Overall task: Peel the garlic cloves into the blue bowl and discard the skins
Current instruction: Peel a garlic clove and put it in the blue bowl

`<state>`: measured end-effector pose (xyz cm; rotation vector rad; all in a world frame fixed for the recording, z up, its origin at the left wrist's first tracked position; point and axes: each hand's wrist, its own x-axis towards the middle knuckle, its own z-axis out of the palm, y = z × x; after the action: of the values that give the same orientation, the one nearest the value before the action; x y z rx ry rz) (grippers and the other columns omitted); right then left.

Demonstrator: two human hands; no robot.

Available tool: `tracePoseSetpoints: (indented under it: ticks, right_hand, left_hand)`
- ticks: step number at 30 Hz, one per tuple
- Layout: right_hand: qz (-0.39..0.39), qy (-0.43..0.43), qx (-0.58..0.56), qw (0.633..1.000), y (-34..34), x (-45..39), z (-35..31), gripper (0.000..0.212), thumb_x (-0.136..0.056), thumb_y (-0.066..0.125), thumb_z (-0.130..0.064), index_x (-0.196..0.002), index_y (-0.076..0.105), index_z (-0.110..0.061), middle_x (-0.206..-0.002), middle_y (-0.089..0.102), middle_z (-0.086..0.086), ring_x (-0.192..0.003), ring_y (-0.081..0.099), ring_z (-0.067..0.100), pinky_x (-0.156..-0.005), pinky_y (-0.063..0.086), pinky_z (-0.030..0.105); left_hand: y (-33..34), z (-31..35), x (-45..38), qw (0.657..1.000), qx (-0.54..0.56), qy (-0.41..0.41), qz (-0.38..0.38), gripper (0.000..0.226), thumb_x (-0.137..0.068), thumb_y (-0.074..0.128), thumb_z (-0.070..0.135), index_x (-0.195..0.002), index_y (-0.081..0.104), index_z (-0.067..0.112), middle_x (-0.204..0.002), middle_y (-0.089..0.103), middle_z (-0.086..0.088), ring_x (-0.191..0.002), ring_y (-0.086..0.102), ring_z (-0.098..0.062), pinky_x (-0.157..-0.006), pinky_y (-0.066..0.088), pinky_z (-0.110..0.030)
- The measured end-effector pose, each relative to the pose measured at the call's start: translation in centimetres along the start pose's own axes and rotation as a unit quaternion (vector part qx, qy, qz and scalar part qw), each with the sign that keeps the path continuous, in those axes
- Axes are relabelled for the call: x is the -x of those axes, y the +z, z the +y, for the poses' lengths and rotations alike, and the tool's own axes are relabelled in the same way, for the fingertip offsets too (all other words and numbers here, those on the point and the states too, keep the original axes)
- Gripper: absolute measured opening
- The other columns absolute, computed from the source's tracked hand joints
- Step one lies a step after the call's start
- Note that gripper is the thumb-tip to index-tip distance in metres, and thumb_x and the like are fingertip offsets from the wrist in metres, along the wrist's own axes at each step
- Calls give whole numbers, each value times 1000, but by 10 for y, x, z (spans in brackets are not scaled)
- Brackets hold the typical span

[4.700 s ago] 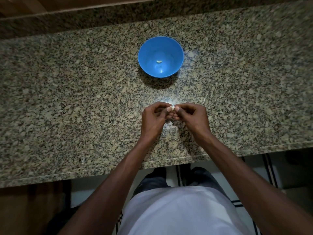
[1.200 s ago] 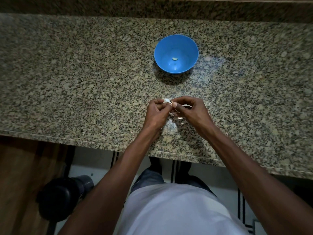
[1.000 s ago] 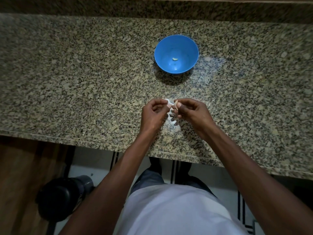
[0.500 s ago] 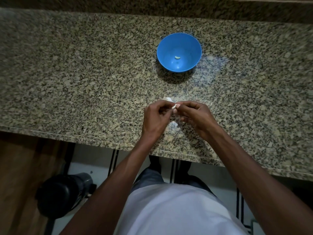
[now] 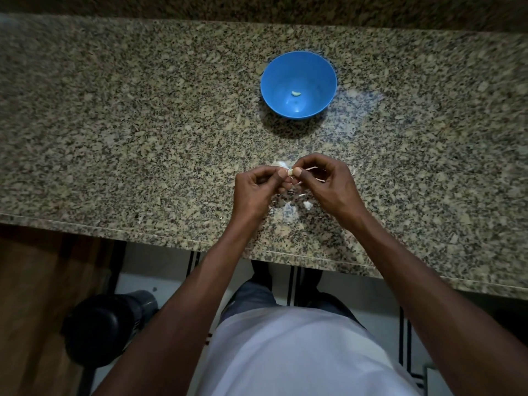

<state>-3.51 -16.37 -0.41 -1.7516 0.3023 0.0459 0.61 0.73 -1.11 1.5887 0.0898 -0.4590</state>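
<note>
The support is a speckled granite countertop (image 5: pixel 143 132) spanning the full width of the view, with its near edge running from left to lower right and a raised granite strip (image 5: pixel 257 10) along its far side. 1 blue bowl (image 5: pixel 298 84) stands upright on it, right of centre toward the far side. Thin white garlic skins (image 5: pixel 289 208) lie scattered on the counter near the near edge, with a further white piece (image 5: pixel 279 164) just beyond them, well apart from the bowl.

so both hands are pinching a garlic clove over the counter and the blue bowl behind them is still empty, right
Not quite: the blue bowl is not empty; the head view shows one peeled clove lying in it. The rest holds: the left hand and right hand pinch a garlic clove over the counter.
</note>
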Motion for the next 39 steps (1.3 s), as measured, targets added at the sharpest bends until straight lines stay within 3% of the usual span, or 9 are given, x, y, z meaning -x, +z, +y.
tracePoseSetpoints:
  ticks: [4,9,15,20,25,27,30,34,39]
  right_hand:
    - [-12,-9,16,1000,0,-3,3,6,-100,70,-12,-102,71,-7,-89,78,4,-81,77,20,-77,63,35]
    - [-24,-15,2,1000,-2,-3,4,5,-100,69,-8,-101,70,-4,-90,76,9,-81,76,25,-81,64,40]
    - [-35,18,-60,997,-2,6,2,12,-100,67,-9,-107,68,1,-93,76,9,-85,76,21,-80,64,35]
    - [-27,63,-127,989,0,9,3,15,-100,67,-10,-111,66,1,-94,77,8,-89,76,24,-85,63,37]
    - [4,111,-194,975,8,7,-4,25,-97,72,-10,-116,67,6,-101,77,13,-88,78,21,-79,60,26]
    - [28,118,-208,971,10,5,-5,23,-96,73,-8,-111,67,9,-100,76,18,-86,78,22,-78,60,27]
    - [32,109,-188,976,10,1,-3,23,-95,72,-5,-110,67,11,-94,77,17,-81,78,22,-76,61,26]
    - [20,97,-154,983,7,-2,0,18,-95,72,-3,-108,68,8,-93,77,14,-80,76,19,-77,61,26]
    - [21,89,-148,985,5,-4,2,17,-94,73,-3,-108,70,7,-94,77,17,-83,77,25,-79,62,30]
  left_hand:
    - [-1,4,-4,995,54,-76,-28,22,-96,70,8,-109,72,-8,-87,77,-16,-72,70,-17,-72,60,-25]
    - [-6,7,-11,978,101,-168,-73,17,-98,66,9,-107,73,-3,-84,75,-8,-72,68,-12,-72,58,-22]
    - [-9,4,-16,964,122,-216,-92,16,-101,60,9,-101,73,0,-83,74,-8,-74,66,-13,-71,57,-23]
    - [-4,2,-16,978,85,-184,-57,24,-94,73,20,-106,75,-1,-87,75,-10,-75,66,-15,-72,58,-25]
    - [8,4,-13,989,-141,-32,22,23,-97,70,31,-104,74,9,-94,76,-6,-85,74,-17,-75,61,-30]
    - [12,7,-12,985,-169,-10,31,18,-99,68,27,-103,73,10,-92,75,-3,-83,73,-13,-72,60,-27]
    - [10,6,-16,993,-105,-54,8,15,-100,67,21,-103,73,8,-86,74,-2,-71,68,-8,-66,56,-23]
    - [1,5,-22,987,32,-152,-31,18,-98,68,13,-106,74,-2,-82,70,-9,-67,61,-12,-67,53,-25]
    - [4,13,-24,987,13,-153,-37,20,-98,68,14,-105,73,-3,-78,69,-7,-63,60,-10,-61,53,-21]
